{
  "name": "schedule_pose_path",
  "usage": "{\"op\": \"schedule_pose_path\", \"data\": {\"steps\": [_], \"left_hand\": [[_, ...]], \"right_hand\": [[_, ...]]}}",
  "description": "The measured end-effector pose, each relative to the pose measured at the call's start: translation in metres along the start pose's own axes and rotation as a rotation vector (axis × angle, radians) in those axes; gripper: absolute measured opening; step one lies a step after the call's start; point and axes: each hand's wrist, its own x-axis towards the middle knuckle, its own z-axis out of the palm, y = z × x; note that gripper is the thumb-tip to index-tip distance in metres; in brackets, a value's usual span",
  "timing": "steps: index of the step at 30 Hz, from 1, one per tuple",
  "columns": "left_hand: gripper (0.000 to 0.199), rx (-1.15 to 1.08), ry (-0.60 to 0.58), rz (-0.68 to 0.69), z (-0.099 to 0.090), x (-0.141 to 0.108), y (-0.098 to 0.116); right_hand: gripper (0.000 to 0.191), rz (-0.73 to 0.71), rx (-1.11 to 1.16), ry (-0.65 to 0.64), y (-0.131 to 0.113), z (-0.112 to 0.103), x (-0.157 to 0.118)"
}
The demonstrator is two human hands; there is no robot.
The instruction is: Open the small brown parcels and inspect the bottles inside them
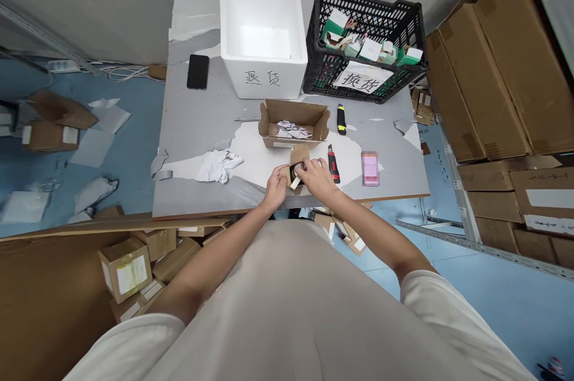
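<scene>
Near the table's front edge my left hand (275,187) grips the left side of a small brown cardboard box (299,152) whose flap stands up. Fingers of my right hand (317,177) are pinched at the box's opening, on a dark, round-edged item (294,171) that I cannot name. A pale strip sticks out below it. Just beyond stands a larger open carton (293,110) with crumpled paper (292,131) inside. To the right of my right hand lies a red and black utility knife (333,164).
A white foam bin (264,73) and a black crate (365,79) holding small green-and-white boxes stand at the back. A yellow and black cutter (341,120), a phone (198,72), crumpled paper (218,165) and a pink card (370,168) lie on the table. Cartons (502,64) fill the right shelf.
</scene>
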Motion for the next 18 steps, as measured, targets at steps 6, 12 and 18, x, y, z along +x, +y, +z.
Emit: {"op": "schedule_pose_path", "data": {"steps": [6,12,18], "left_hand": [[0.038,-0.009,-0.028,-0.055,0.001,-0.001,0.004],[0.036,-0.024,-0.040,-0.022,0.002,-0.007,0.005],[0.041,-0.056,-0.103,-0.085,0.001,-0.006,0.000]], "right_hand": [[0.026,-0.008,0.158,0.029,0.007,0.007,-0.010],[0.033,0.214,0.229,0.050,-0.005,0.011,-0.009],[0.039,0.265,0.070,0.036,-0.018,0.011,0.010]]}}
